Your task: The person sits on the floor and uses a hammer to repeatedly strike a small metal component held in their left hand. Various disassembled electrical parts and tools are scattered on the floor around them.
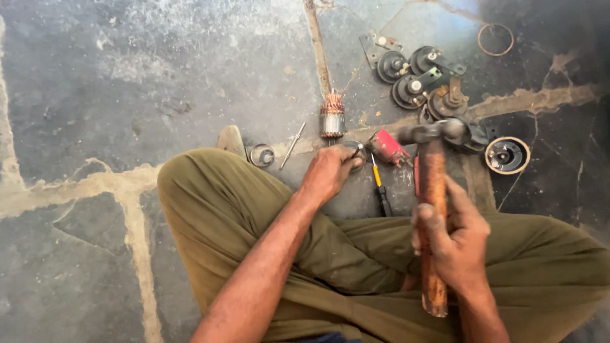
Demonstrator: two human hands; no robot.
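Head view: a wooden-handled hammer with a dark steel head (432,209) is gripped mid-handle by the right hand (452,238), fingers wrapped fully around it, head raised above the stone floor (127,95). A small round metal part (353,150) is pinched on the floor by the left hand (329,173). Just beside it lie a yellow-and-black screwdriver (380,187) and a red block-shaped part (387,147); a copper-wound armature (332,115) stands beyond.
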